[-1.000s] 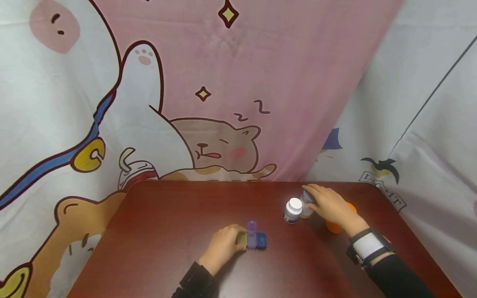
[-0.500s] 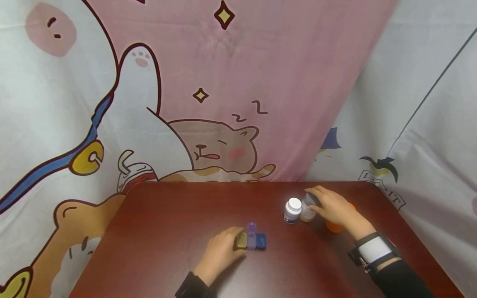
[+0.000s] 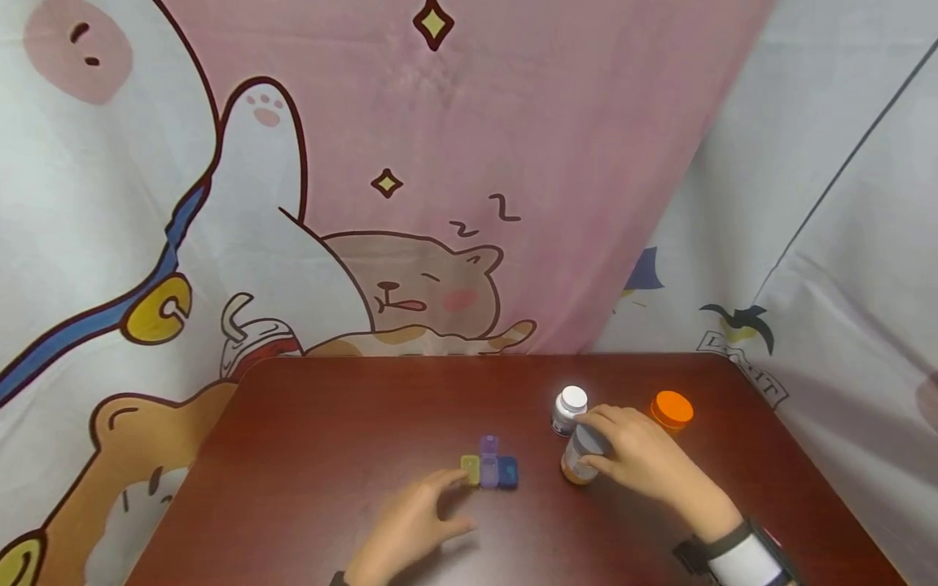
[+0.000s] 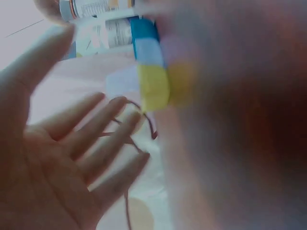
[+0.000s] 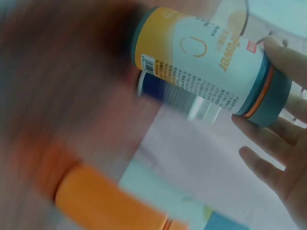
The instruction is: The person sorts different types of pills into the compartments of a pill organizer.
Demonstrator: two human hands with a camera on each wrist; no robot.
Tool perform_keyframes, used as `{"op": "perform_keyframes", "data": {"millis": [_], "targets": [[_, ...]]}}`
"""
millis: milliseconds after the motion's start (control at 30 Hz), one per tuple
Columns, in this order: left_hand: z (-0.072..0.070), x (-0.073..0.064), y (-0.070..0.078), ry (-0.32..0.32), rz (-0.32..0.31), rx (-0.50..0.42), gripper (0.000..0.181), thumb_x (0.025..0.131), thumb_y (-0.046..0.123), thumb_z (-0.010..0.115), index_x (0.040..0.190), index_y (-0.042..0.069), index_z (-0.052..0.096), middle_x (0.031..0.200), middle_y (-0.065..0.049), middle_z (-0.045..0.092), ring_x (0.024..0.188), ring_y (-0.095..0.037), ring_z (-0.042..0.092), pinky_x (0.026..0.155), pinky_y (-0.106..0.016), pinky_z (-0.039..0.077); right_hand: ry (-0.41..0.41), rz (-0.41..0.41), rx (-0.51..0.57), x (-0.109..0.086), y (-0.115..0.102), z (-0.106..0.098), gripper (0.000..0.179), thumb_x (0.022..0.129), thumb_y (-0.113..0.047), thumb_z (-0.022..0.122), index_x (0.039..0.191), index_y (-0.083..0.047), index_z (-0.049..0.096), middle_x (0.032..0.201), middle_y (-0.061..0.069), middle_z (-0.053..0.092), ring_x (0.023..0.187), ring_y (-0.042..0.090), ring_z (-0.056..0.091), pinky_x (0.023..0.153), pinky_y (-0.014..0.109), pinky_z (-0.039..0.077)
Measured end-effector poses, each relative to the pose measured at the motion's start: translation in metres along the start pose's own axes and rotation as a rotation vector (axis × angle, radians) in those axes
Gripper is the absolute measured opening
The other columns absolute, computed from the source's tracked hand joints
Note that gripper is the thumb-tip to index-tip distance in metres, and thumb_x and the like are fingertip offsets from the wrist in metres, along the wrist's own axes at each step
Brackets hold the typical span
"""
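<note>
Head view: right hand (image 3: pixel 637 449) clamped round the grey cap of a supplement bottle (image 3: pixel 575 465), which is right of the pill box (image 3: pixel 488 472) on the brown table (image 3: pixel 330 431). Bottle's long axis near upright, cap up; whether base meets table, cannot tell. Pill box runs left to right: yellow, purple, blue; purple lid (image 3: pixel 488 444) flipped back, pointing away from the person. Left hand (image 3: pixel 410 521) by the yellow end, thumb and fingers apart; contact cannot be told. White bottle (image 3: pixel 569 411) just behind the held one; orange bottle (image 3: pixel 672 411) farther right. Cloth (image 3: pixel 542 122) behind bears two "Z"s.

Left wrist: palm and spread fingers seen here, nothing in them. Bottle print too blurred to read.

Right wrist: held bottle's label (image 5: pixel 196 55) faces the camera, hidden from above. "Power" legible, preceding letters unclear; barcode (image 5: pixel 147 64), small red square, fine print unreadable. Long axis slants across frame, cap toward lower right. Orange band (image 5: pixel 260 92) under the cap.
</note>
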State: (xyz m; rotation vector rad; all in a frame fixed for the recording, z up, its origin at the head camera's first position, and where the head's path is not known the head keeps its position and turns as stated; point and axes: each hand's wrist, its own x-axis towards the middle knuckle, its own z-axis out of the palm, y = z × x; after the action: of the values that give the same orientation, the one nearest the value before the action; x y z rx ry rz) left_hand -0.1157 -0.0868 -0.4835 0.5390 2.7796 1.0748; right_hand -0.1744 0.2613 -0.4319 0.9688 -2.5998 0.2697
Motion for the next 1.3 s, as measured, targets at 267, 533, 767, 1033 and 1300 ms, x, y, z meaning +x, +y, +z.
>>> {"op": "perform_keyframes", "data": {"millis": [267,533,767,1033,1300], "targets": [[0.013,-0.003,0.012,-0.033,0.093,-0.152,0.071,0.086,0.043,0.084,0.145,0.014,0.059,0.142,-0.004,0.063,0.128,-0.032,0.060,0.102,-0.055,0.050,0.057,-0.123,0.066,0.005,-0.065,0.010,0.060,0.072,-0.033,0.094,0.123,-0.012,0.071,0.116,0.000,0.068,0.099,0.018,0.065,0.085,0.040,0.057],[0.029,-0.002,0.022,-0.040,0.101,-0.259,0.080,0.083,0.050,0.084,0.146,0.011,0.054,0.142,-0.005,0.062,0.128,-0.031,0.059,0.102,-0.058,0.050,0.063,-0.201,0.141,0.010,-0.117,0.018,0.059,0.078,-0.043,0.089,0.128,-0.017,0.070,0.118,-0.008,0.067,0.097,0.010,0.061,0.086,0.031,0.055],[0.038,-0.002,0.017,-0.001,0.212,-0.264,0.068,0.081,0.038,0.089,0.138,0.012,0.063,0.129,0.001,0.069,0.116,-0.014,0.065,0.098,-0.039,0.055,0.087,-0.197,0.128,0.012,-0.135,0.022,0.063,0.073,-0.045,0.092,0.126,-0.018,0.071,0.116,-0.009,0.067,0.096,0.011,0.060,0.084,0.030,0.053],[0.038,-0.001,0.015,-0.017,0.169,-0.344,0.066,0.077,0.034,0.091,0.134,0.014,0.066,0.124,0.004,0.072,0.111,-0.011,0.066,0.096,-0.038,0.055,0.081,-0.059,0.207,0.005,-0.139,0.032,0.063,0.073,-0.045,0.092,0.126,-0.019,0.071,0.121,-0.009,0.068,0.103,0.012,0.063,0.089,0.037,0.056],[0.038,-0.001,0.016,-0.026,0.111,-0.390,0.064,0.075,0.024,0.092,0.133,0.012,0.068,0.124,0.001,0.072,0.113,-0.015,0.065,0.098,-0.043,0.053,0.027,0.209,0.538,-0.006,-0.143,0.044,0.066,0.081,-0.037,0.088,0.140,-0.021,0.063,0.131,-0.005,0.066,0.115,0.015,0.062,0.094,0.043,0.056]]}}
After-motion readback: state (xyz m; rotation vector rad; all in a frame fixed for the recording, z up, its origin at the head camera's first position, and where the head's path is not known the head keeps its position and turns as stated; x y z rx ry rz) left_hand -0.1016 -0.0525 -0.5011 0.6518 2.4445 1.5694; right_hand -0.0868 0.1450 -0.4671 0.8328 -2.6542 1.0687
